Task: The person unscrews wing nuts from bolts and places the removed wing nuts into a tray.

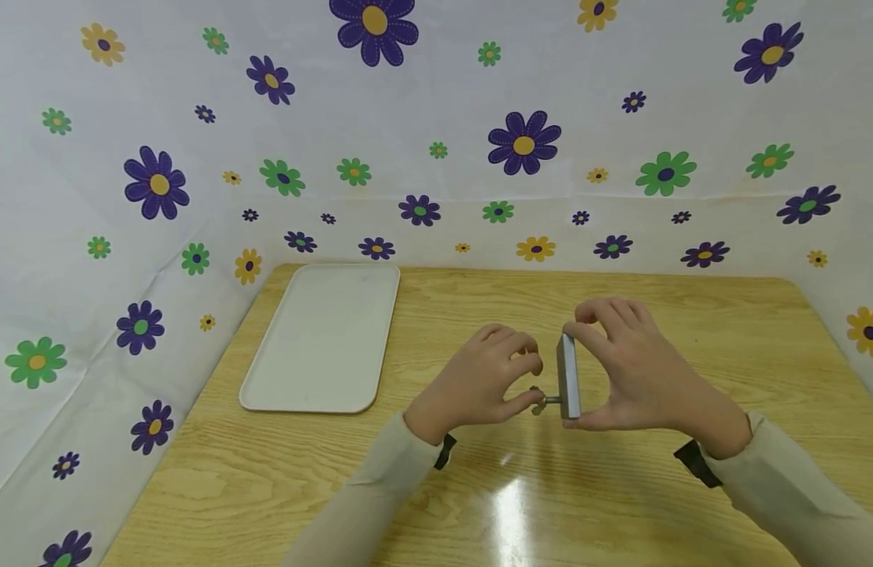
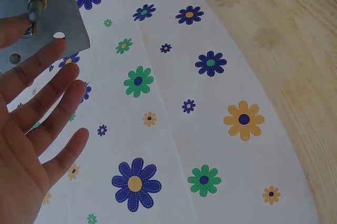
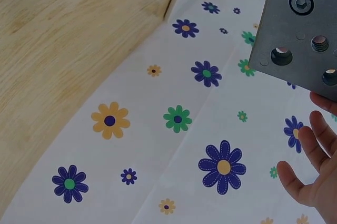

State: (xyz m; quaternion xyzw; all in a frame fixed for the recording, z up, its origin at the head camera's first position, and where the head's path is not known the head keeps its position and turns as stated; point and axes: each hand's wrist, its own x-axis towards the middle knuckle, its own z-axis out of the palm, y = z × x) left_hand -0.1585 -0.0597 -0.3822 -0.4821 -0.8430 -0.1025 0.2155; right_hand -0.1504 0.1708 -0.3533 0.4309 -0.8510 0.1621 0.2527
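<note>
The right hand [image 1: 638,374] grips a grey rectangular metal plate [image 1: 568,378] by opposite edges, above the yellowish wooden desk [image 1: 266,480]. Left of the plate, the left hand [image 1: 482,378], fingers loosely spread, touches a brassy wing nut [image 1: 538,399] with its thumb. Farther left lies a white round-cornered tray [image 1: 323,339].

- I'm at a screened-off work spot; I can't tell whether it's in a home, workshop or lab.
- Flowered cloth [image 1: 436,94] rises ahead of me and on both sides.
- My wood-grain counter [image 1: 436,307] carries a plain white tray [image 1: 323,339].
- The metal plate [image 1: 569,378] I hold has neat round holes, like workshop hardware.
</note>
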